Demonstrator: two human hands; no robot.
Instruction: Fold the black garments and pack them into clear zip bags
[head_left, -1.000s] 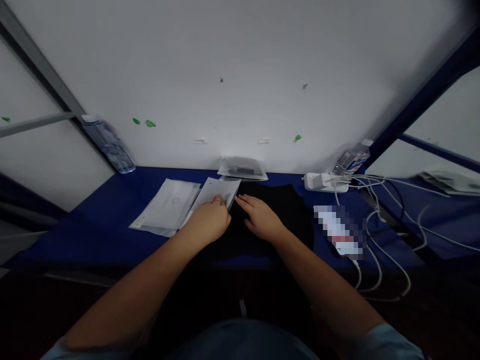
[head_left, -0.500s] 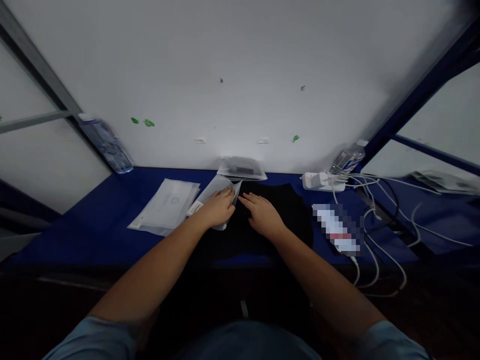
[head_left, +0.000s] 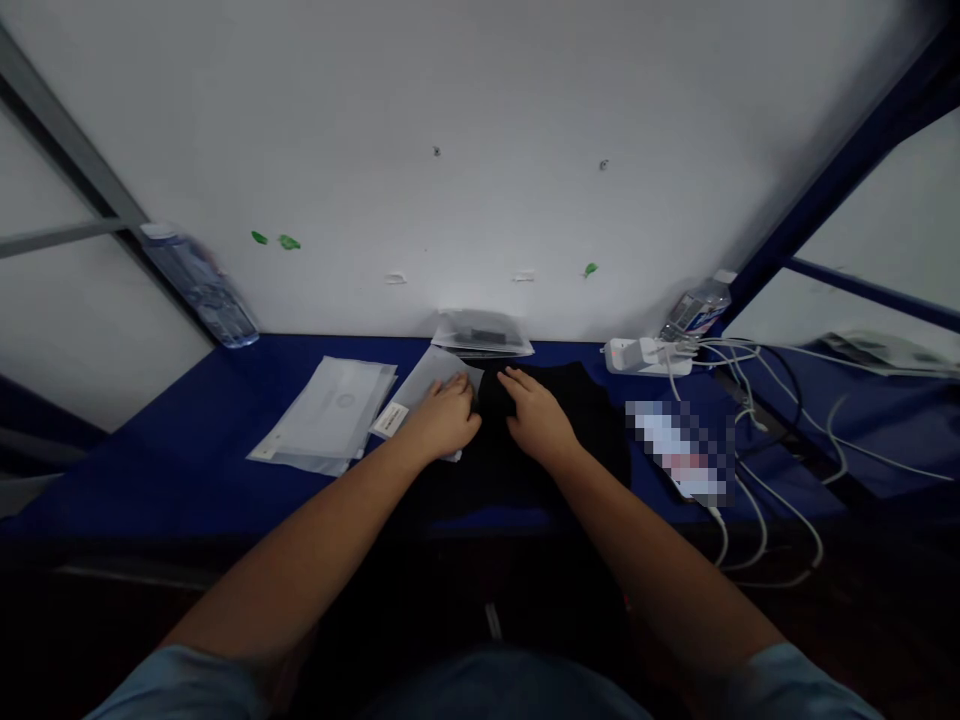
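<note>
Frosted rectangular plastic bag [head_left: 417, 387]: centre of the frame, beneath the nearer left hand [head_left: 448, 416]; long axis slants lower left to upper right
Left hand: laid over it; any pinch cannot be told
Right hand [head_left: 541, 420]: open, palm down on soft black cloth [head_left: 589, 430]

At the left of my view is a tall clear bottle [head_left: 201, 290]; at the right I see a labelled bottle [head_left: 697, 310] behind a white power strip [head_left: 643, 366], a pixelated phone [head_left: 684, 455] below.
</note>
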